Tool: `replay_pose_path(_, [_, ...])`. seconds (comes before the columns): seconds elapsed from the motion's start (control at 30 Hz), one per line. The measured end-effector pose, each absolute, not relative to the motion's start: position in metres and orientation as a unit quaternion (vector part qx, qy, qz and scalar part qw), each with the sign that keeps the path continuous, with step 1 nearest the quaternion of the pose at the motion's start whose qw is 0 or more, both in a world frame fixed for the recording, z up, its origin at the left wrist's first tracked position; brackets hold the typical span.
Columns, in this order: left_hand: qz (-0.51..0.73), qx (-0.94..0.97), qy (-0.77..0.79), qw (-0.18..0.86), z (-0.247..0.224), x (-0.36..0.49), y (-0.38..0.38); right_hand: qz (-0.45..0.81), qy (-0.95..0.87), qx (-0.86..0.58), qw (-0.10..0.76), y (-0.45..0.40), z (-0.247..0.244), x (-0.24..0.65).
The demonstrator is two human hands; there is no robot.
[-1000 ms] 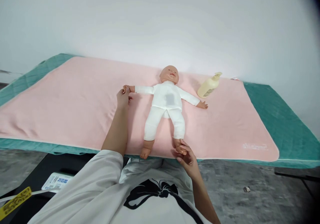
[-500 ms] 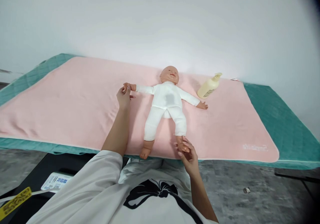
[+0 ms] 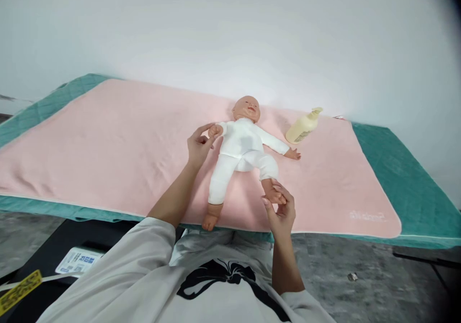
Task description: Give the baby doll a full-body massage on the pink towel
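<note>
A baby doll [image 3: 242, 138] in a white suit lies on its back on a pink blanket [image 3: 144, 145], its head toward the wall. My left hand [image 3: 200, 145] grips the doll's hand on the left side, and that arm is bent in toward the body. Around the doll's foot on the right are the fingers of my right hand [image 3: 283, 210], with that leg raised and slightly bent. The doll's other arm is stretched out to the right, and its other leg lies straight near the front edge.
A pale yellow pump bottle [image 3: 302, 127] lies tilted right of the doll. Teal quilted padding [image 3: 406, 179] shows under the blanket. At the lower left, a white labelled pack [image 3: 77, 260] rests on a black surface. A pale wall stands behind.
My left hand has moved right and inward, bending the doll's arm toward its body. My right hand has moved up and right, lifting and bending the doll's leg.
</note>
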State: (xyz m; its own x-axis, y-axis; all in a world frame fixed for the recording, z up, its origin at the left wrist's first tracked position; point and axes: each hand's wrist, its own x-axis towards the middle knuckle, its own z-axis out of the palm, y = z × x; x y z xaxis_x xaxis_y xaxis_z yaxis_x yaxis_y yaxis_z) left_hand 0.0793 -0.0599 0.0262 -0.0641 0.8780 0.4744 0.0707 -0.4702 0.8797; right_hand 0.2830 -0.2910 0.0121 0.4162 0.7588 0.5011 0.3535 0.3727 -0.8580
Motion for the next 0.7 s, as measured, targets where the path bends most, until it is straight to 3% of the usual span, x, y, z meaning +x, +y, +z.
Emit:
replay_pose_path(0.2, [0.548, 0.752, 0.308, 0.199, 0.022, 0.087, -0.068, 0.18, -0.565, -0.509, 0.624, -0.271, 0.021, 0.29])
replay_pose_path(0.7, [0.454, 0.848, 0.252, 0.103, 0.016, 0.08, -0.061, 0.216, -0.563, -0.477, 0.639, -0.222, 0.021, 0.279])
